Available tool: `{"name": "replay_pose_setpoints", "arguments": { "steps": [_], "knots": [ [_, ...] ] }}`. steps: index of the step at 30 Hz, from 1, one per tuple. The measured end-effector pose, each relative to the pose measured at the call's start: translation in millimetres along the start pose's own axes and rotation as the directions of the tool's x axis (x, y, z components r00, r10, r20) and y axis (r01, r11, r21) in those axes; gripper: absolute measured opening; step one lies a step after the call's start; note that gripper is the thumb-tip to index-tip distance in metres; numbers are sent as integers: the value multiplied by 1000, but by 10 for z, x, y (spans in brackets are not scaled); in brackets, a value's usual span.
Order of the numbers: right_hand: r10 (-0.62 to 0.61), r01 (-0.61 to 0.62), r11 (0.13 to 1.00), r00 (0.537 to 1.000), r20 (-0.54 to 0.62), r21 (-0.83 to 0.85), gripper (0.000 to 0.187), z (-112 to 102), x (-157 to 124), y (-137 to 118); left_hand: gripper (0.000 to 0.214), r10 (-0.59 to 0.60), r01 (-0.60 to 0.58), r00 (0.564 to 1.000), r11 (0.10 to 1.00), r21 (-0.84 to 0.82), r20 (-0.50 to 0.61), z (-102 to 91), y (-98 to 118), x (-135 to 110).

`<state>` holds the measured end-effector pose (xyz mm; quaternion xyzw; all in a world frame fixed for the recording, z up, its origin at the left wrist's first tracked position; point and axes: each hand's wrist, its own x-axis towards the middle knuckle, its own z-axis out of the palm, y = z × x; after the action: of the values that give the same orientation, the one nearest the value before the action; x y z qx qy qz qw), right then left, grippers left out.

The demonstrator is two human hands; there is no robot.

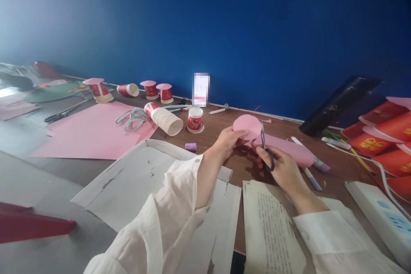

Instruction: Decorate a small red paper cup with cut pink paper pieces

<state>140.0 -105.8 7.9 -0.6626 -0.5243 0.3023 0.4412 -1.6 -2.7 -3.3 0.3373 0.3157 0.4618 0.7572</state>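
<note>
desk [334,167]: brown wood grain, running along a blue wall and carrying everything below.
pink sheet [93,132]: lying flat toward the left end, matte paper, with a straight-cut edge on its near side.
white sheets [135,184]: lying at the near edge under the left forearm, stiff-looking, edges torn and creased.
printed page [269,222]: lying at the near edge under the right wrist, thin paper with dense text.
power strip [379,209]: white plastic, sitting at the near right corner, cable trailing toward the far edge.
cup stack [165,120]: nested paper cups lying on their side left of centre, open mouths facing the near right.
pink piece [247,126]: being held just above the desk centre between both hands; a rounded disc end at the left, the rest running as a long strip down to the right.
left hand [229,139]: pinching the disc end's left rim, thumb on top; it is the nearer hand to the disc.
right hand [282,169]: fingers closed through the handle loops, sitting on the near side of the strip.
scissors [266,147]: black handles and slim metal blades pointing away from the person, crossing the piece's long axis just right of the disc; cannot tell how far the blades are parted.
purple cap [190,147]: small plastic, lying well left of the left hand.
</note>
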Motion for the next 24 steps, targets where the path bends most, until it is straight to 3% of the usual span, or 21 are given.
{"name": "replay_pose_setpoints", "arguments": {
  "steps": [7, 24],
  "knots": [
    [-18, 18, 1000, 1000, 3, -6, 51, -2, -9, -39, 17, 12, -12, 1000, 1000, 17, -14, -14, -6, 9],
    [-48, 48, 999, 999, 6, -3, 49, -2, 7, 16, 28, -31, 31, 999, 998, 45, -6, 17, 48, -51]
  ]
}}
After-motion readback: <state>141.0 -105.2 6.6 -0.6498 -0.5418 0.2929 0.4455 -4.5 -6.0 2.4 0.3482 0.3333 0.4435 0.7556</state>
